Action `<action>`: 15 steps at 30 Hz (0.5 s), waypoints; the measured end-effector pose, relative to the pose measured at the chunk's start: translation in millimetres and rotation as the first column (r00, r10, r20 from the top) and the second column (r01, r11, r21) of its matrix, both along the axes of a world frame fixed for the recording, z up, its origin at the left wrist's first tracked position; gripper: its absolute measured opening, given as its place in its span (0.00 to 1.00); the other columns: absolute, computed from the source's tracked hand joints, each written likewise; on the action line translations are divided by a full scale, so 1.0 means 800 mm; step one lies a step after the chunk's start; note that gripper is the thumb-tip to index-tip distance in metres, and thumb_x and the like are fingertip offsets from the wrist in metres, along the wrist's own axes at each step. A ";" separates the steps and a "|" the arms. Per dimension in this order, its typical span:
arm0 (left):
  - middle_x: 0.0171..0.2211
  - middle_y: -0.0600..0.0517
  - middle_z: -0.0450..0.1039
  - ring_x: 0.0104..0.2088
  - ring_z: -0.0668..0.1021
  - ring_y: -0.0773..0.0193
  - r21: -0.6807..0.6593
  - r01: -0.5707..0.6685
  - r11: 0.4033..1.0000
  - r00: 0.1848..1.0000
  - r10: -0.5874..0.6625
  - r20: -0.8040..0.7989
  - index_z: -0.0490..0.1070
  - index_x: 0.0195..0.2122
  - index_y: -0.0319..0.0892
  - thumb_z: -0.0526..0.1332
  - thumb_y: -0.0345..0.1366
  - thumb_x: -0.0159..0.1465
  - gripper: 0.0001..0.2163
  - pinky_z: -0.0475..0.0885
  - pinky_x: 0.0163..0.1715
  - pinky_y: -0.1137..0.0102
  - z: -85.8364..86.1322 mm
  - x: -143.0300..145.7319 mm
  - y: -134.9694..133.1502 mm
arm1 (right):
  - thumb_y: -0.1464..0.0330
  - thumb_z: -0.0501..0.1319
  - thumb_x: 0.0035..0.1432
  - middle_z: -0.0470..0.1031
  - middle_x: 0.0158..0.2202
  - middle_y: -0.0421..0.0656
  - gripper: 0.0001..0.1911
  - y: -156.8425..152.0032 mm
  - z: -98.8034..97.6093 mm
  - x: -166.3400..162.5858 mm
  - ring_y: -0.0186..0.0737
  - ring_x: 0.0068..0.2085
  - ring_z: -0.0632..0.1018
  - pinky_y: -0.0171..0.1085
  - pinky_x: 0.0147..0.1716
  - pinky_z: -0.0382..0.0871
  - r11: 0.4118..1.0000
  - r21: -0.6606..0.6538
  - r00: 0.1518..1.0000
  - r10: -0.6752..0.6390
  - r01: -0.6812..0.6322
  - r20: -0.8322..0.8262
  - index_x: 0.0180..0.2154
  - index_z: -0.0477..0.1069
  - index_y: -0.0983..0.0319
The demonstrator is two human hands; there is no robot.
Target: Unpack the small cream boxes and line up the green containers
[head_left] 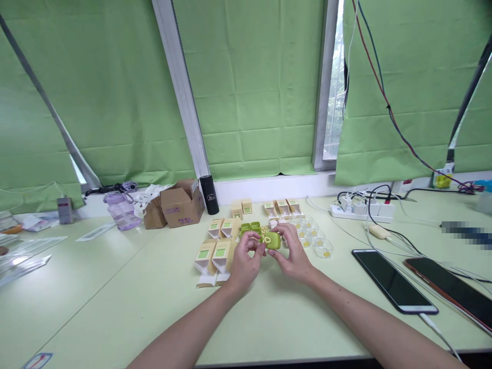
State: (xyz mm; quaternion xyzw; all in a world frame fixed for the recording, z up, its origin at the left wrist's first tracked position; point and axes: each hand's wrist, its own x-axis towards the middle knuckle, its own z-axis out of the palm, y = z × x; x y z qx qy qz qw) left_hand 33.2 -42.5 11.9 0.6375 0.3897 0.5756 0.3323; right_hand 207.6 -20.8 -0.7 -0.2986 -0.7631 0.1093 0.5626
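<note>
A small olive-green case [274, 241] with rounded corners and a pale mark on its front is held up just above the table. My right hand [294, 251] grips its right side between thumb and fingers. My left hand [248, 255] is closed at its left edge, thumb and fingertips pinched there; a small yellowish piece shows by those fingertips, too small to make out. Behind the hands sit more green cases [250, 226], partly hidden. Left of my left hand stand open cream boxes [221, 252] with green labels. Clear round cups [323, 248] with yellow centres lie beyond my right hand.
Further back are more cream boxes [283, 208]. A cardboard box [180, 207], a black bottle [208, 195] and a purple water bottle [122, 211] stand at the back left. Right are a power strip [361, 211], charging cables and two phones, one a black-screened phone [394, 281].
</note>
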 end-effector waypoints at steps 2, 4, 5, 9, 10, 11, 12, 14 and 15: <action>0.29 0.55 0.74 0.32 0.80 0.60 -0.001 0.006 1.000 1.000 -0.006 -0.002 0.67 0.45 0.46 0.66 0.47 0.66 0.14 0.73 0.38 0.66 0.001 0.000 -0.001 | 0.66 0.65 0.60 0.69 0.53 0.49 0.21 -0.001 0.001 0.000 0.55 0.57 0.69 0.53 0.54 0.69 1.000 -0.005 1.000 0.008 -0.008 -0.002 0.54 0.66 0.55; 0.29 0.54 0.74 0.33 0.80 0.60 0.000 0.013 1.000 1.000 -0.013 -0.015 0.68 0.45 0.45 0.65 0.46 0.67 0.13 0.74 0.38 0.66 0.001 0.000 -0.002 | 0.67 0.65 0.60 0.69 0.53 0.49 0.21 -0.002 0.001 0.000 0.55 0.56 0.70 0.53 0.55 0.70 1.000 -0.016 1.000 0.019 -0.019 0.000 0.54 0.66 0.55; 0.30 0.53 0.75 0.33 0.80 0.60 0.000 0.017 1.000 1.000 -0.017 -0.024 0.68 0.46 0.45 0.65 0.45 0.67 0.12 0.74 0.38 0.66 0.001 -0.001 -0.002 | 0.67 0.65 0.60 0.69 0.53 0.49 0.21 -0.002 0.002 -0.001 0.55 0.56 0.70 0.53 0.55 0.70 0.999 -0.022 1.000 0.023 -0.023 0.002 0.54 0.66 0.55; 0.31 0.52 0.76 0.34 0.81 0.59 0.004 0.031 1.000 0.998 -0.031 -0.047 0.69 0.48 0.45 0.64 0.43 0.68 0.12 0.75 0.40 0.64 0.000 -0.001 -0.003 | 0.66 0.65 0.61 0.70 0.53 0.49 0.21 -0.003 0.001 -0.001 0.54 0.56 0.70 0.53 0.55 0.70 0.999 -0.027 0.999 0.032 -0.032 0.004 0.54 0.66 0.55; 0.31 0.52 0.76 0.35 0.81 0.59 0.007 0.032 0.999 0.998 -0.032 -0.054 0.69 0.48 0.45 0.63 0.43 0.68 0.11 0.75 0.41 0.64 0.000 -0.001 -0.003 | 0.66 0.65 0.61 0.70 0.53 0.49 0.21 -0.003 0.001 -0.001 0.54 0.56 0.70 0.53 0.55 0.70 0.999 -0.023 0.999 0.034 -0.034 0.003 0.55 0.66 0.55; 0.31 0.52 0.76 0.35 0.81 0.59 0.010 0.032 0.999 0.998 -0.032 -0.062 0.69 0.49 0.45 0.63 0.42 0.69 0.11 0.75 0.41 0.64 -0.001 -0.001 -0.003 | 0.66 0.65 0.61 0.70 0.53 0.49 0.21 -0.003 0.000 -0.001 0.54 0.56 0.70 0.53 0.54 0.71 0.999 -0.020 0.999 0.038 -0.038 0.002 0.55 0.66 0.55; 0.31 0.52 0.76 0.35 0.81 0.59 0.013 0.031 0.999 0.997 -0.030 -0.071 0.69 0.49 0.45 0.63 0.42 0.69 0.11 0.75 0.42 0.64 -0.001 -0.001 -0.003 | 0.66 0.65 0.61 0.70 0.53 0.49 0.21 -0.002 -0.001 -0.002 0.54 0.56 0.70 0.52 0.54 0.71 0.999 -0.022 0.999 0.043 -0.043 0.002 0.55 0.66 0.55; 0.32 0.52 0.76 0.35 0.81 0.59 0.018 0.029 0.999 0.996 -0.027 -0.080 0.70 0.49 0.45 0.63 0.41 0.69 0.11 0.75 0.41 0.64 -0.001 -0.001 -0.003 | 0.67 0.65 0.61 0.70 0.53 0.49 0.22 -0.002 -0.002 -0.002 0.54 0.56 0.71 0.51 0.52 0.72 0.998 -0.030 0.999 0.051 -0.051 0.004 0.55 0.66 0.55; 0.32 0.52 0.76 0.35 0.81 0.59 0.021 0.028 0.999 0.996 -0.026 -0.081 0.70 0.49 0.45 0.63 0.42 0.69 0.11 0.75 0.41 0.64 -0.001 -0.002 -0.003 | 0.67 0.65 0.61 0.70 0.53 0.49 0.22 -0.002 -0.002 -0.002 0.54 0.56 0.71 0.51 0.52 0.72 0.998 -0.035 0.999 0.054 -0.053 0.004 0.55 0.66 0.55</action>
